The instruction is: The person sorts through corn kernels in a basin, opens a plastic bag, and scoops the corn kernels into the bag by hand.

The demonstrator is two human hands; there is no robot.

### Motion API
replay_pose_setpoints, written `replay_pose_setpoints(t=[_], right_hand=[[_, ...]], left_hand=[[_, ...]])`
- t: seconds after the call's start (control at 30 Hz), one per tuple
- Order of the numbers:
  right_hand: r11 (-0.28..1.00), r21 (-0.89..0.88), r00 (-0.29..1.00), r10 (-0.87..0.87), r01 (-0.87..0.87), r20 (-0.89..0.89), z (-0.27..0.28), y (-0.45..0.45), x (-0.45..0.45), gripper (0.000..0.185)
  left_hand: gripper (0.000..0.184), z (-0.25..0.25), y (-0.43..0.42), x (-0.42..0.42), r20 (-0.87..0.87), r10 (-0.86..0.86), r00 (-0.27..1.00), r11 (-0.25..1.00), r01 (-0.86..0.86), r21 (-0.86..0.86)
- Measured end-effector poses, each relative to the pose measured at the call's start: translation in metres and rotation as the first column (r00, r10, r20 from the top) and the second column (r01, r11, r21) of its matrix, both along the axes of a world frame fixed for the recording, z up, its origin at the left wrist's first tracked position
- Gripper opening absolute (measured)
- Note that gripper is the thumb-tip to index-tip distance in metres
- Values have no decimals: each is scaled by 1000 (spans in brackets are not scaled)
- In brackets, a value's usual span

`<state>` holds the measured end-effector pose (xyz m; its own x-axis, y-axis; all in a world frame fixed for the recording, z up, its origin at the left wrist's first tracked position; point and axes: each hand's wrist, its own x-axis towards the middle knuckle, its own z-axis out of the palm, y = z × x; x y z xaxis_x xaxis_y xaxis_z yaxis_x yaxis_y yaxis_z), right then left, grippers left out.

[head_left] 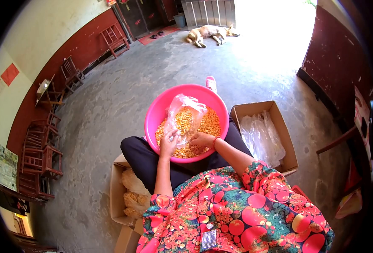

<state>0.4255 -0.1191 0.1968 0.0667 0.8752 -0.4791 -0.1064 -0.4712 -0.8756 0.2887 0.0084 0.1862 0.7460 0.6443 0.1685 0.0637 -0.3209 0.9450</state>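
A pink basin rests on my lap with orange-yellow corn kernels in it. Over the kernels lies a clear plastic bag, its lower edge between my hands. My left hand is closed on that edge at the near left of the basin. To its right, my right hand reaches down at the kernels beside the bag, fingers bent; whether it grips anything is too small to tell.
A cardboard box of clear plastic bags stands at my right. Another box at my left holds filled bags. Wooden chairs line the left wall. A dog lies on the floor ahead.
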Motion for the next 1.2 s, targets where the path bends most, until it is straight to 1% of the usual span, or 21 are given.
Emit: replay_pose_setpoints(t=[0.13,0.2,0.23,0.27,0.33,0.37,0.4,0.43,0.5,0.53,0.57,0.6,0.67,0.73,0.77,0.8,0.87,1.0,1.07,1.13,1.2], right_hand=[[993,85,990,-71,82,-123,1,-3,-2,25],[982,92,949,-133,166,-287,-1,-2,0,25],[982,92,949,-132,164,-286,-2,0,3,25],[952,278,981,-76,125,-178,-2,2,6,23],[892,449,997,-37,60,-60,3,11,13,21],[882,410,844,-26,-233,535,22,20,15,22],[870,207,372,-29,-448,928,34,28,19,23],[870,205,373,-26,-448,928,35,39,27,23],[667,486,210,-453,-565,866,29,57,40,27],[666,486,211,-453,-566,866,32,60,35,27],[806,552,429,-430,-214,794,36,63,28,26],[868,471,604,-462,158,649,39,64,23,25],[846,516,606,-481,133,633,36,55,24,22],[980,194,894,-123,42,430,31,41,25,21],[970,219,711,-79,-108,698,19,35,22,22],[954,203,433,-92,-219,897,7,29,20,23],[993,27,378,19,-116,926,-8,20,6,24],[987,158,393,-141,-10,909,-24,11,-12,29],[982,44,438,41,-184,898,-9,11,-17,33],[974,19,458,89,-225,884,-3,9,-22,37],[945,-53,420,193,-322,887,-2,9,-25,37]], left_hand=[[23,2,-1,0,-1,2,1000,999,-2,-40],[23,1,-1,0,0,4,1000,999,-4,-47],[23,1,-1,0,12,-2,1000,999,2,-41],[23,1,0,0,24,-7,1000,999,8,-35],[23,-4,4,0,10,-4,1000,1000,4,17],[24,-3,4,0,-6,-3,1000,998,4,69],[24,-3,3,0,-8,-2,1000,998,3,66],[24,5,-2,0,4,8,1000,1000,-8,-16],[26,7,-5,0,41,10,999,990,-4,-138],[26,3,-3,0,41,11,999,991,-5,-137],[26,0,-1,0,50,6,999,990,1,-138],[25,-3,1,0,59,1,998,990,7,-138],[24,1,-1,0,38,14,999,996,-11,-92],[24,3,-2,0,15,28,1000,998,-27,-49],[23,3,-2,0,19,24,1000,999,-23,-39],[23,3,-2,1,24,21,1000,999,-20,-29],[23,5,-3,1,22,19,1000,1000,-19,16],[24,8,-5,0,20,22,1000,997,-24,68],[24,-5,0,1,53,14,998,996,-18,85],[24,-5,2,3,91,8,996,994,-18,107],[23,14,-8,0,-23,16,1000,996,-17,-85]])
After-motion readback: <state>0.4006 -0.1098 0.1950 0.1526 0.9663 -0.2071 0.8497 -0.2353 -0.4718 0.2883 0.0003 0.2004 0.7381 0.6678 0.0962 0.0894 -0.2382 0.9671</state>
